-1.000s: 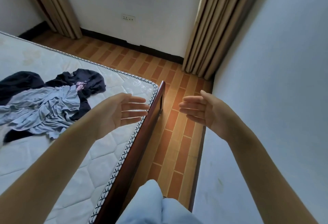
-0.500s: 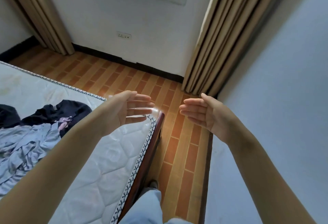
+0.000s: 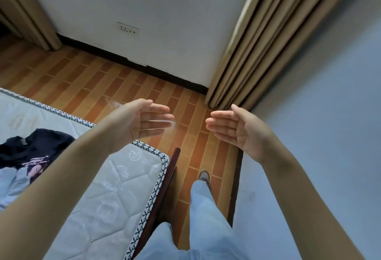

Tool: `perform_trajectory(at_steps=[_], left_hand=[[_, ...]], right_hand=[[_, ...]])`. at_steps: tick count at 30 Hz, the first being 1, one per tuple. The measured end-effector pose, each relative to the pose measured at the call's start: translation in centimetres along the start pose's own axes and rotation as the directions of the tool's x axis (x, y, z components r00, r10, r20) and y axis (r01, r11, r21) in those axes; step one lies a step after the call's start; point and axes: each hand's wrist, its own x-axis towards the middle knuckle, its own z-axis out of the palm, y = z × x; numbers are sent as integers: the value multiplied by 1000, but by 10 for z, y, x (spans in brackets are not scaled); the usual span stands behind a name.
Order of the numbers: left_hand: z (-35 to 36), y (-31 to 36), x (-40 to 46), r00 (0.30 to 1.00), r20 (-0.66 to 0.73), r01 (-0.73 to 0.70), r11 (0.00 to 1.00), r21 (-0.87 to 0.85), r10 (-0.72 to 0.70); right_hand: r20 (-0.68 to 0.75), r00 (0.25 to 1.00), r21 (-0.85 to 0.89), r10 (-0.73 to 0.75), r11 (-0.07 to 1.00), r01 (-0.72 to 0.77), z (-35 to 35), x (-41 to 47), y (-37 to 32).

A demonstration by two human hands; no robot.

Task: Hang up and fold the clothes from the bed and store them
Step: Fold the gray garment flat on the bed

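clothes [image 3: 26,156] lie on the mattress [image 3: 107,198] beside tiled floor [image 3: 103,82].

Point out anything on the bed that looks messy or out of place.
The dark shirt and the light blue garment lie crumpled in a heap on the bare mattress, unfolded and overlapping. Both the left hand and the right hand are empty, away from the pile.

White wall [image 3: 165,8] with a socket [image 3: 127,29] at 12 o'clock, tan curtains [image 3: 268,39] at 2 o'clock, brick-patterned floor [image 3: 103,82], pale blue wall [image 3: 329,115] at 3 o'clock.
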Motion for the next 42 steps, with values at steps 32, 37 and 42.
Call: perform_trajectory(at_steps=[32,37,42], left_hand=[[-104,169,238,841,-540,-196,929,-315,-6],[-183,201,234,764,-645,-283,897,-338,-3],[-244,220,210,662,-749,-346,876,-336,-26]], right_hand=[[520,838,-351,166,936,33,21,422,-265],[609,763,-444,217,890,101,126,481,-299],[705,648,-476,286,870,133,229,519,-316]])
